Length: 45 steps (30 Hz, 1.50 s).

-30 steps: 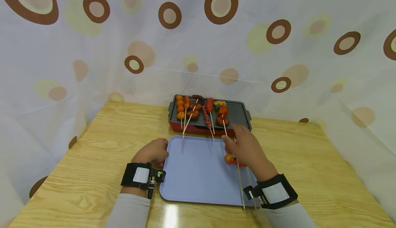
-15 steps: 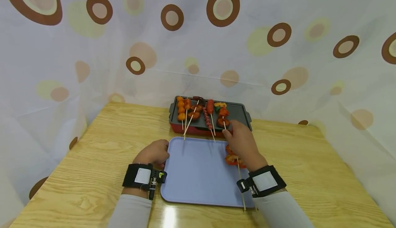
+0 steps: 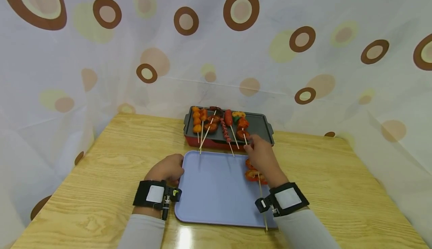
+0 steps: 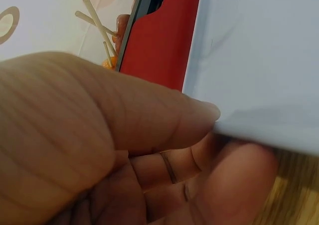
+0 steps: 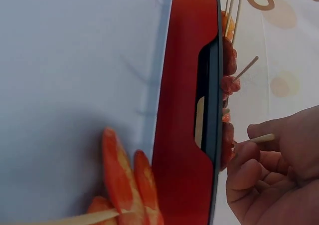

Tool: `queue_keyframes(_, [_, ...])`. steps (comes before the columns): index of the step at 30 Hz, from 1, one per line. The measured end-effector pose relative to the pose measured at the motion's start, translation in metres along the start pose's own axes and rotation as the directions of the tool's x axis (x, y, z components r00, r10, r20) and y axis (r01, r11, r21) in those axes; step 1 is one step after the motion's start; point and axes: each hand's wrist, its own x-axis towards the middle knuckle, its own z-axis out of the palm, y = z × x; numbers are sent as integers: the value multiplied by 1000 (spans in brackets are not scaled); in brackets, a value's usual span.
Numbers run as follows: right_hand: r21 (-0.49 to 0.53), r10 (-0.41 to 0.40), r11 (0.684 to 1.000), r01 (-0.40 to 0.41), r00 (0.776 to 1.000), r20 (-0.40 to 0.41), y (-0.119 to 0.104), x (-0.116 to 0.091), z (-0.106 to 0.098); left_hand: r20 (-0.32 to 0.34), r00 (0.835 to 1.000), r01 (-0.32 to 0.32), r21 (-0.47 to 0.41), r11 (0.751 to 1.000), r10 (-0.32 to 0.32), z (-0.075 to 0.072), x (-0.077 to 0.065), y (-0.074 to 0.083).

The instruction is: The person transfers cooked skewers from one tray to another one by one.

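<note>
My left hand (image 3: 168, 168) grips the left edge of a pale blue tray (image 3: 212, 189), thumb on the rim and fingers curled beneath it. At the front of the grill (image 3: 258, 123), my right hand (image 3: 263, 157) pinches the wooden stick of a skewer (image 3: 242, 123) with yellow, green, red and brown pieces. In the right wrist view that stick (image 5: 262, 138) pokes out between thumb and fingers, its food against the grill's dark rim. Skewers with red-orange slices (image 3: 253, 174) lie on the tray's right side, partly hidden under my right hand and wrist.
Left on the grill lie several skewers: orange balls (image 3: 197, 119), brown slices (image 3: 212, 123), small pink pieces (image 3: 225, 129) and a red sausage (image 3: 228, 117). Their sticks overhang the red front (image 4: 159, 40) of the grill. A patterned curtain (image 3: 216, 54) hangs behind the wooden table (image 3: 135, 136).
My right hand has moved in toward the grill and closed on the stick of the mixed skewer. The sausage skewer's stick has swung slightly right. My left hand stays at the tray's edge.
</note>
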Motion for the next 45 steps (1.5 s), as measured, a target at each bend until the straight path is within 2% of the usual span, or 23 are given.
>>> queue_keyframes(7, [45, 76, 996, -77, 997, 26, 5, 0, 6, -3, 1000, 4, -15, 1000, -4, -1, 0, 0])
queue_keyframes(15, [64, 80, 995, -82, 996, 40, 6, 4, 8, -15, 1000, -1, -4, 1000, 1, -3, 0, 0])
queue_keyframes(31, [131, 147, 976, -173, 972, 185, 3, 10, 5, -22, 1000, -15, -3, 1000, 15, -5, -1, 0])
queue_keyframes(36, [137, 136, 977, -165, 970, 201, 3, 10, 6, -20, 1000, -15, -14, 1000, 15, -4, 0, -1])
queue_keyframes(41, [129, 112, 982, -136, 978, 177, 9, 9, 10, -16, 1000, -12, -44, 999, 11, -1, 0, -2])
queue_keyframes(45, [136, 106, 982, -128, 981, 161, 13, 7, 11, -16, 1000, -20, -34, 999, 19, -1, -1, -1])
